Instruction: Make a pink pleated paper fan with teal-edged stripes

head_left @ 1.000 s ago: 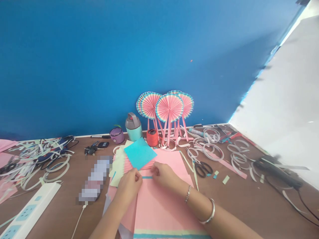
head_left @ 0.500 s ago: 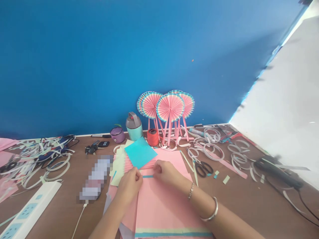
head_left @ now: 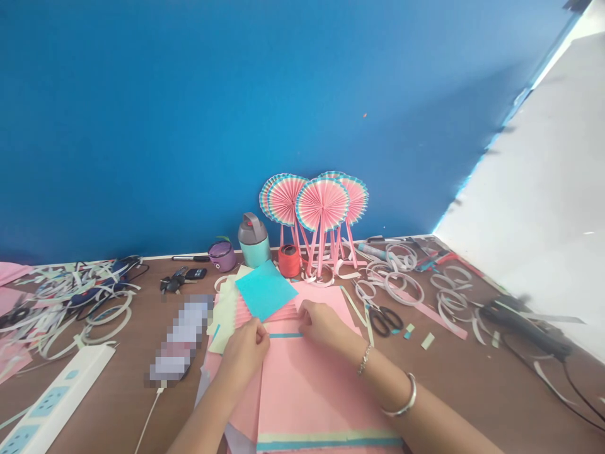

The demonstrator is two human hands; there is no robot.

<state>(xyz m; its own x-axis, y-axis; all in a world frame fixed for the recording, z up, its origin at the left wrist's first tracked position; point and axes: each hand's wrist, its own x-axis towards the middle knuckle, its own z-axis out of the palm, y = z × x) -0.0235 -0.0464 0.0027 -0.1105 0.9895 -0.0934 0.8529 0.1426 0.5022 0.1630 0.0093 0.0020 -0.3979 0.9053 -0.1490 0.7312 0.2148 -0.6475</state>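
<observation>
pink paper is filling the near middle of the head view: we are seeing a large sheet (head_left: 312, 384) lying on the brown table (head_left: 454, 391), a pale green band (head_left: 326, 436) and a blue band (head_left: 326, 444) running along its near edge. a narrow blue strip (head_left: 285, 335) is lying across its far end. our left hand (head_left: 243, 347) is resting beside the strip's left end, fingers curled in; our right hand (head_left: 322, 323) is staying bent at the right end. with fingertips hidden or turned away, we are not managing to tell whether either is pinching paper.

farther off, a turquoise square (head_left: 266, 290) is lying over pleated pink paper (head_left: 244, 311), pale green paper (head_left: 225, 318) is spreading to the left, scissors (head_left: 386, 321) are lying to the right, and round fans (head_left: 322, 205) are standing by the far wall (head_left: 189, 126).

we are judging that the strip is being straightened and smoothed along the far edge; the next move is calling for light, even pressure, without skewing the strip.
</observation>
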